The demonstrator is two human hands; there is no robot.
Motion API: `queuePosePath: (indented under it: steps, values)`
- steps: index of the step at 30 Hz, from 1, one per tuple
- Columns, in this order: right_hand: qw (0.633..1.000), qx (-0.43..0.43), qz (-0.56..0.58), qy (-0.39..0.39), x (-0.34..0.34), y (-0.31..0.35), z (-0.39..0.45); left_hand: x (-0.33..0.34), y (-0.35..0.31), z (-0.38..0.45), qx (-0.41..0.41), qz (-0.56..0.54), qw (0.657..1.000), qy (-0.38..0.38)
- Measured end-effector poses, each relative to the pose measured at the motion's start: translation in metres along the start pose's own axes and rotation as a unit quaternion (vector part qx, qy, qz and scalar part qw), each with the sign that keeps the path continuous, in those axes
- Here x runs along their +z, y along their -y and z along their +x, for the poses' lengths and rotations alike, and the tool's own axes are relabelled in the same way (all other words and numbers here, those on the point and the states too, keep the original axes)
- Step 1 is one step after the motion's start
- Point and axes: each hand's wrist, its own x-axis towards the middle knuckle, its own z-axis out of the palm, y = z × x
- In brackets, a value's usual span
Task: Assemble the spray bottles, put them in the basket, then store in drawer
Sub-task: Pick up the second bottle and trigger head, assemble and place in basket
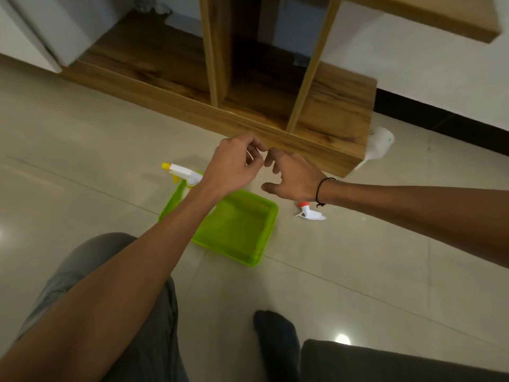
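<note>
A lime green basket (256,213) sits on the tiled floor in front of me. A spray head with a yellow nozzle (181,172) sticks up at its far left corner; whatever is below it is hidden by my left arm. A loose spray head with a red nozzle (309,213) lies on the floor right of the basket. A white bottle (381,143) lies on the floor by the cabinet's right end. My left hand (234,166) hovers above the basket's far edge with fingers loosely curled and nothing in them. My right hand (293,177) is beside it, fingers spread, fingertips almost meeting.
A low wooden cabinet (325,142) with open shelf compartments stands just beyond my hands; its front edge is close to my fingertips. My knees in grey trousers and a dark-socked foot (278,343) are at the bottom. A white wall with black skirting runs at the right.
</note>
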Motion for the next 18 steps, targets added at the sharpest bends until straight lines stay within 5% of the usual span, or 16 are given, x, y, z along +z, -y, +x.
queuePosePath:
  steps: [8, 18]
  values:
    - [0.995, 0.087, -0.035, 0.021, -0.005, -0.060, -0.042, 0.065, -0.028, 0.016, -0.011, 0.014, 0.996, 0.086]
    - [0.955, 0.095, -0.162, 0.228, -0.028, -0.084, -0.023, 0.101, -0.034, 0.014, -0.043, 0.041, 0.986, 0.159]
